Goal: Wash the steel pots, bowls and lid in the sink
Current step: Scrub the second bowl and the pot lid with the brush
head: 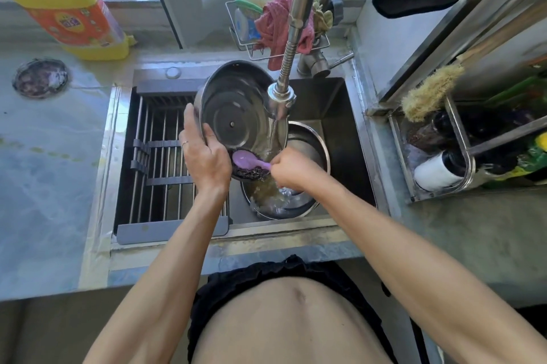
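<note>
Left hand (204, 153) hides pot (236, 115) rim; right hand (291, 169) covers spoon (247, 160) handle.

A home kitchen: steel sink (352, 138), faucet (282, 94), detergent bottle (68, 8), windowsill.

left hand (204, 153) tilts a steel pot (236, 115) under running faucet (281, 97); right hand (291, 169) holds a purple spoon (248, 160)
</note>
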Demonstrator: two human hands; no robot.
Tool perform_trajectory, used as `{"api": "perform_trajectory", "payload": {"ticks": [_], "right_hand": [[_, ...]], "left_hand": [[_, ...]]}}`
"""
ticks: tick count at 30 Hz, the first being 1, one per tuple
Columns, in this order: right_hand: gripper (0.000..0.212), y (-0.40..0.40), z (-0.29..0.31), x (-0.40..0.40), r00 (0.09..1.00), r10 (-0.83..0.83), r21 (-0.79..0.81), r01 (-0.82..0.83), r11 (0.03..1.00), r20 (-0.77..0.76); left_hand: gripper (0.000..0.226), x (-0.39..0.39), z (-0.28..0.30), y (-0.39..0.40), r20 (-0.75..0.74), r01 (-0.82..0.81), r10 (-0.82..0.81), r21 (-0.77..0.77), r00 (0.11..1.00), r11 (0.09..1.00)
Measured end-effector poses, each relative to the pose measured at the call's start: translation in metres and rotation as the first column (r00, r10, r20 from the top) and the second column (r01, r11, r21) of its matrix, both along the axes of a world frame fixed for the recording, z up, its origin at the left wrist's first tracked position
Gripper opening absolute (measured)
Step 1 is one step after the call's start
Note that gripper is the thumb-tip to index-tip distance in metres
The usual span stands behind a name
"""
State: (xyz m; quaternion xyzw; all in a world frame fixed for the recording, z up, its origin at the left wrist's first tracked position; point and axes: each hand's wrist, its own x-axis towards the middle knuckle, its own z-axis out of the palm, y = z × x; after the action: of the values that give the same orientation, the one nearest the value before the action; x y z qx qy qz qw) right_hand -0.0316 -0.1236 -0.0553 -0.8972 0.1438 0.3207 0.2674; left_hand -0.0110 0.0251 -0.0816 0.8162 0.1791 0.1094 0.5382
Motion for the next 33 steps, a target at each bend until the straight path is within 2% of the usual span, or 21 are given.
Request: {"api": "perform_trajectory", "payload": {"ticks": [3,6,8,9,11,14,16,18,20,22,24,26,29,31,33], "right_hand": [[0.027,-0.01,0.003,0.004,0.991,0.083,-0.257,-0.054,0.965,0.105],[0.036,-0.022,-0.002,0.013,0.941,0.288,-0.53,-0.154,0.834,0.179],[0.037,-0.026,-0.009,0.016,0.893,0.38,-0.617,-0.161,0.77,0.241],[0.038,-0.028,-0.012,0.016,0.879,0.393,-0.618,-0.155,0.771,0.271],[0.041,-0.035,-0.018,0.015,0.864,0.37,-0.536,-0.144,0.832,0.342],[0.039,-0.03,-0.016,0.012,0.855,0.259,-0.253,-0.157,0.955,0.448],[0.032,-0.017,-0.007,0.008,0.9,0.191,-0.022,-0.198,0.98,0.392],[0.024,-0.009,-0.003,0.002,0.947,0.214,0.096,-0.242,0.965,0.24],[0.022,-0.014,0.0,-0.004,0.959,0.262,0.029,-0.267,0.963,0.104],[0.021,-0.027,0.001,-0.007,0.974,0.22,-0.11,-0.213,0.971,0.057],[0.028,-0.037,0.001,-0.007,0.982,0.163,-0.267,-0.133,0.955,0.091],[0.029,-0.038,0.001,-0.003,0.977,0.146,-0.33,-0.087,0.94,0.157],[0.024,-0.02,0.003,0.0,0.952,0.166,-0.18,-0.121,0.976,0.258],[0.018,-0.011,0.004,-0.004,0.952,0.221,-0.05,-0.215,0.975,0.213],[0.022,-0.013,0.007,-0.01,0.956,0.271,-0.034,-0.269,0.962,0.111]], "left_hand": [[0.048,-0.005,-0.001,0.003,-0.031,0.052,-0.052,0.014,0.998,0.999],[0.049,-0.012,-0.001,0.002,-0.059,0.166,-0.164,0.031,0.985,0.986],[0.049,-0.013,-0.002,0.001,-0.058,0.189,-0.188,0.021,0.981,0.982],[0.049,-0.013,0.0,0.002,-0.062,0.183,-0.182,-0.002,0.981,0.983],[0.047,-0.011,-0.004,0.004,-0.105,0.165,-0.17,-0.055,0.98,0.985],[0.046,-0.014,-0.015,0.0,-0.126,0.205,-0.222,-0.135,0.967,0.969],[0.046,-0.016,-0.023,-0.003,-0.119,0.201,-0.22,-0.15,0.968,0.968],[0.047,-0.013,-0.029,-0.001,-0.139,0.154,-0.176,-0.158,0.975,0.975],[0.046,-0.01,-0.032,0.009,-0.163,0.081,-0.11,-0.178,0.98,0.981],[0.044,-0.01,-0.033,0.019,-0.182,0.05,-0.084,-0.184,0.98,0.982],[0.043,-0.017,-0.031,0.021,-0.178,0.092,-0.126,-0.189,0.976,0.978],[0.043,-0.028,-0.029,0.015,-0.154,0.179,-0.21,-0.193,0.965,0.965],[0.044,-0.028,-0.031,0.003,-0.145,0.212,-0.238,-0.171,0.96,0.962],[0.044,-0.02,-0.03,0.001,-0.169,0.168,-0.195,-0.163,0.966,0.972],[0.044,-0.013,-0.027,0.006,-0.184,0.119,-0.148,-0.159,0.972,0.98]]}}
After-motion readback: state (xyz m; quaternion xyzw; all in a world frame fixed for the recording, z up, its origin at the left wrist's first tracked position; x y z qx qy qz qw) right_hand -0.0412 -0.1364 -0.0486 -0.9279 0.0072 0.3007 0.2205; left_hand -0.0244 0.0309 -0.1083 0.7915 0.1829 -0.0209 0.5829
